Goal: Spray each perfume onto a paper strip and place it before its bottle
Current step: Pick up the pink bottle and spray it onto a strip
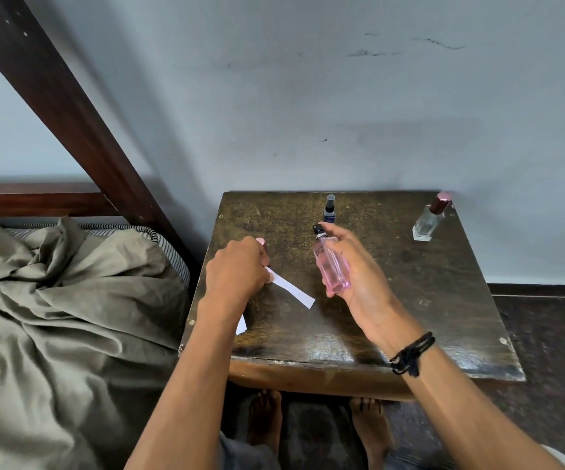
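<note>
The left hand (237,269) pinches one end of a white strip (293,291) low over the worktop (410,300). It hides most of something with a pink cap (260,241) behind it. A second paper (241,325) peeks from under that wrist. The right hand (362,273) grips a pink bottle (331,268) beside the strip, forefinger at its black sprayer. A small dark bottle (329,208) and a clear bottle (428,220) stand near the wall (308,96). The worktop is dark, scuffed wood. A bed (53,300) with rumpled olive sheets lies on the left.

Grey wall (308,96), wooden table (410,300), bed (53,300)
</note>
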The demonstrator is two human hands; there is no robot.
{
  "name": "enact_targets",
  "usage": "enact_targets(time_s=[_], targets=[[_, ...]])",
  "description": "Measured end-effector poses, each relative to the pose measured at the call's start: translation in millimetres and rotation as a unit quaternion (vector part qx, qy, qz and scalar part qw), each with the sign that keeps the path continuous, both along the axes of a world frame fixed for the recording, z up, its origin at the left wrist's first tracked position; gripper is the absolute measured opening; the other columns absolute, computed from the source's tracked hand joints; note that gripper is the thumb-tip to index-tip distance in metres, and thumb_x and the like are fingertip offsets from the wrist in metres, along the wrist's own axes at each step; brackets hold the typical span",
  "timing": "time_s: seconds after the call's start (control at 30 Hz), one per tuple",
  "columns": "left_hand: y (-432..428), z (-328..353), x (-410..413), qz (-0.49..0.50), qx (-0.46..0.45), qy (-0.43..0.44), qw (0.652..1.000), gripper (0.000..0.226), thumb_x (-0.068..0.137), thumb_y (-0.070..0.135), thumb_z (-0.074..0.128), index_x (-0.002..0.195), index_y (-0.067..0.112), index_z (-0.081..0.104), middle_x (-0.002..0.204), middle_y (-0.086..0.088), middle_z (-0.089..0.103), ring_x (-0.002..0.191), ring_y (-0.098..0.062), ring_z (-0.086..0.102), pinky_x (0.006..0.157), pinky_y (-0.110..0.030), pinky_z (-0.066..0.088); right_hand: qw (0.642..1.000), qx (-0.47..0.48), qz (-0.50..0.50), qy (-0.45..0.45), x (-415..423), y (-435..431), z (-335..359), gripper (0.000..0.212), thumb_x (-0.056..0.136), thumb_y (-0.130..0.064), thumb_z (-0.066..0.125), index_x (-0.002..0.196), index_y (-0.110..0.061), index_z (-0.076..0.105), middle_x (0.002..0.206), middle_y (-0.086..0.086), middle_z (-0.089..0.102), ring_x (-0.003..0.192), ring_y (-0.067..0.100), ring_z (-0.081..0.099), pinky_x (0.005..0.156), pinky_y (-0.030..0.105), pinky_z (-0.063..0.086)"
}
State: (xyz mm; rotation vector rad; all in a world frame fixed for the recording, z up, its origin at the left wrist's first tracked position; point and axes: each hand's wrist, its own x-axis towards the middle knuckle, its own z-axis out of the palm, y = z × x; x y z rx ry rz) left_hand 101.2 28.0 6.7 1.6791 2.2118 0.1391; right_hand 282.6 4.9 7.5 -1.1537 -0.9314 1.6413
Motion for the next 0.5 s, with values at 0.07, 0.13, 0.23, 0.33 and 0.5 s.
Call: enact_targets(time_s=[0.07, 0.13, 0.23, 0.33, 0.5], targets=[[-0.3, -0.7, 0.6, -0.008, 0.002, 0.0, 1.0, 0.017, 0.079, 0.028, 0.081, 0.093, 0.026, 0.07, 0.11, -0.003, 0.068, 0.106, -0.032, 0.064, 0.079, -0.035, 0.044, 1.0, -0.001, 0.002, -0.002, 0.2, 0.2, -1.3, 0.029, 0.102, -0.025, 0.053, 0.126, -0.035, 0.064, 0.084, -0.003, 0.066, 0.075, 0.015, 0.052, 0.057, 0.029, 0.037], [-0.1, -1.4, 0.5, -0.016, 0.002, -0.011, 1.0, 0.014, 0.078, 0.025, 0.08, 0.087, 0.026, 0.069, 0.107, 0.0, 0.069, 0.104, -0.031, 0.064, 0.081, -0.036, 0.045, 1.0, -0.002, 0.003, 0.0, 0.8, 0.5, -2.0, 0.028, 0.102, -0.025, 0.054, 0.126, -0.035, 0.064, 0.085, -0.002, 0.067, 0.077, 0.016, 0.053, 0.057, 0.029, 0.037], [0.8, -1.3, -1.1, -0.016, -0.002, -0.05, 0.999, 0.019, 0.076, 0.021, 0.079, 0.079, 0.029, 0.062, 0.095, 0.005, 0.068, 0.098, -0.026, 0.065, 0.08, -0.035, 0.046, 1.0, 0.0, 0.007, -0.005, 2.5, 0.6, -2.9, 0.029, 0.103, -0.027, 0.053, 0.128, -0.037, 0.064, 0.087, 0.0, 0.066, 0.072, 0.013, 0.053, 0.057, 0.029, 0.037], [3.6, 0.6, -3.5, -0.018, -0.012, -0.106, 0.994, 0.023, 0.072, 0.019, 0.083, 0.075, 0.031, 0.065, 0.087, 0.006, 0.068, 0.094, -0.022, 0.067, 0.087, -0.039, 0.053, 1.0, -0.004, 0.01, 0.003, 4.0, 0.4, -4.0, 0.031, 0.103, -0.029, 0.051, 0.128, -0.042, 0.065, 0.087, -0.006, 0.069, 0.072, 0.01, 0.054, 0.058, 0.029, 0.037], [6.5, 5.8, -7.3, -0.048, -0.02, -0.197, 0.979, 0.021, 0.073, 0.01, 0.086, 0.071, 0.027, 0.074, 0.067, 0.008, 0.068, 0.066, -0.009, 0.063, 0.087, -0.041, 0.059, 0.997, -0.048, 0.023, 0.058, 6.5, 0.5, -3.8, 0.033, 0.104, -0.03, 0.048, 0.129, -0.041, 0.067, 0.095, -0.004, 0.065, 0.065, 0.008, 0.051, 0.057, 0.025, 0.037]])
